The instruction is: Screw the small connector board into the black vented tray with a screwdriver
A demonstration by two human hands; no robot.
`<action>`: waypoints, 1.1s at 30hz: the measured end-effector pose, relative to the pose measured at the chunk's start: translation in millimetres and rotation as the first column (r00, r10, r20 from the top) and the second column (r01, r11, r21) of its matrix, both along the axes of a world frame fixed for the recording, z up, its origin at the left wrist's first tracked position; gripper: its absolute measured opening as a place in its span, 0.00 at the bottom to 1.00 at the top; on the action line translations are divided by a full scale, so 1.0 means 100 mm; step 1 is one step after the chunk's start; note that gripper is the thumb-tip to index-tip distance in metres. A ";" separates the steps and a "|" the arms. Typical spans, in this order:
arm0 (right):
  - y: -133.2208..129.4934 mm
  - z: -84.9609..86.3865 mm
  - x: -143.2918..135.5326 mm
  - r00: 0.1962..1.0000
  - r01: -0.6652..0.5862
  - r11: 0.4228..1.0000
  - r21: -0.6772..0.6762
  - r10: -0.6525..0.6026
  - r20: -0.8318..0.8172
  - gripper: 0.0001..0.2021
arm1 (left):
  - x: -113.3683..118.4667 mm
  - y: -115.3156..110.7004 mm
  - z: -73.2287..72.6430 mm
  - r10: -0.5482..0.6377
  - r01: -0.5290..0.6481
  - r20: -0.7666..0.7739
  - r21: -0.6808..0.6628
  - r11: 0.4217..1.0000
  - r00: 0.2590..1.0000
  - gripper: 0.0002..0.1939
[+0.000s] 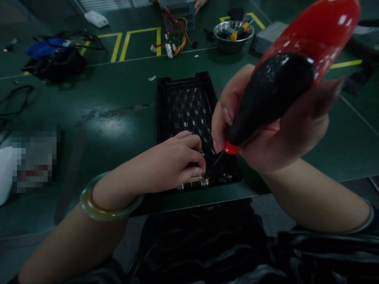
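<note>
A black plastic casing [186,106] with a patterned inner face lies on the green table. At its near edge sits a small circuit board [195,183] with metal connectors. My left hand [180,159] is closed over the near part of the casing, thumb beside the board; what its curled fingers hold, if anything, is hidden. My right hand [275,134] grips a large red-and-black screwdriver [275,90], held tilted, its thin tip pointing down and left just above the casing's near right part. Whether the tip touches anything cannot be made out.
Beyond the casing stand a metal bowl [231,44] with tools and a grey metal box [180,14] with loose coloured wires [177,33]. A black and blue bundle [55,57] lies back left. A person's hand [199,4] shows behind the box.
</note>
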State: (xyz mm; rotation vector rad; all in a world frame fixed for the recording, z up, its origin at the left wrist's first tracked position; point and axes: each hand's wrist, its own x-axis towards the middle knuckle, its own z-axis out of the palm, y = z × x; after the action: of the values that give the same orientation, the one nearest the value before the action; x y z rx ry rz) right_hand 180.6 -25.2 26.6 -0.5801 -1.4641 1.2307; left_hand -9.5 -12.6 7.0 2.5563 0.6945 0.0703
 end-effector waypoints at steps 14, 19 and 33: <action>0.02 -0.07 0.01 0.999 -0.021 1.000 0.011 0.022 -0.038 0.29 | 0.04 0.00 0.02 0.055 -0.053 0.042 -0.042 0.998 0.998 0.07; 0.03 -0.06 0.01 0.998 -0.040 0.999 -0.010 0.040 -0.041 0.28 | 0.08 -0.03 -0.01 0.060 -0.061 -0.014 -0.048 0.997 0.998 0.07; 0.03 -0.09 -0.02 0.999 0.009 0.998 -0.057 -0.012 -0.040 0.28 | 0.02 0.01 0.00 0.062 -0.063 -0.019 -0.016 0.998 0.998 0.08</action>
State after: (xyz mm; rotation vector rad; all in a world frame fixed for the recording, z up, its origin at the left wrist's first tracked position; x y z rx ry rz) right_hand 178.6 -22.5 17.3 -0.5967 -1.3943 1.2720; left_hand -7.2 -11.9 6.6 2.5227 0.7790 0.0614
